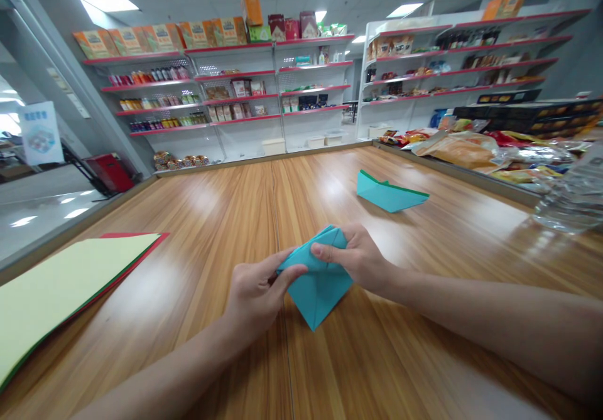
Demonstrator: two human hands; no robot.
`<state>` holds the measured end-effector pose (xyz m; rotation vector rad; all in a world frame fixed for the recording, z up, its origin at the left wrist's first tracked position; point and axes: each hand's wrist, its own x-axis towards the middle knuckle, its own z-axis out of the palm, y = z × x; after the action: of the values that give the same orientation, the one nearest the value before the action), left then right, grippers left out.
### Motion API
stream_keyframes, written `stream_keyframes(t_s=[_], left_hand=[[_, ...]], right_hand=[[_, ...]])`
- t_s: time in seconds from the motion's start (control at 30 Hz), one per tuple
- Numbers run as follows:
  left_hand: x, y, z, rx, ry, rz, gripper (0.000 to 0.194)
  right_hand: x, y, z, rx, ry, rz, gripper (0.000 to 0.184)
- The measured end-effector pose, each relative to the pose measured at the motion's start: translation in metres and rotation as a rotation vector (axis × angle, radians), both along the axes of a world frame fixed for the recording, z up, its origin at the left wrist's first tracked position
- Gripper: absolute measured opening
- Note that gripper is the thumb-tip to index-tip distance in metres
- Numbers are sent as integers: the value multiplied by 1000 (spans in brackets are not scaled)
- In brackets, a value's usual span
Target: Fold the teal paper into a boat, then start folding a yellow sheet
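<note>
A person's left hand [257,291] and right hand [363,258] grip a folded blue paper [321,289] between them, over a glossy wood-grain worktop [211,216].
Both thumbs press the near face at the upper edges, with other fingers tucked behind, while a creased point hangs below the grip. The paper is matte and looks light, thin and crisp, apt to keep a crease but crumple under a hard squeeze; the layered upper edges seem the firmest place to pinch. Beyond the right hand stands a boat-shaped paper piece [391,197], blue with a dark green rim; well left of the left hand, smooth yellow, green and red sheets [70,282] lie flat.
</note>
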<state>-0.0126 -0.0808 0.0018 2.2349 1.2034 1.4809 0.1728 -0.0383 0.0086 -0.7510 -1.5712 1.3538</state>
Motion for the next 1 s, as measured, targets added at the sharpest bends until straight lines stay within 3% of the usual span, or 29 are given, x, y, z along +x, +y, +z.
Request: stream_keyframes(t_s=[0.43,0.73,1.0], left_hand=[[0,-1,-2,-146,-168,-37,22],[-4,-1,0,-29,-95,-88,21],[-1,-4,-1,95,-40,18,21]], right_hand=[[-3,-1,0,-109,89,45,30],[-1,1,-2,-268,113,80,30],[-3,-2,-2,-277,96,83,33]])
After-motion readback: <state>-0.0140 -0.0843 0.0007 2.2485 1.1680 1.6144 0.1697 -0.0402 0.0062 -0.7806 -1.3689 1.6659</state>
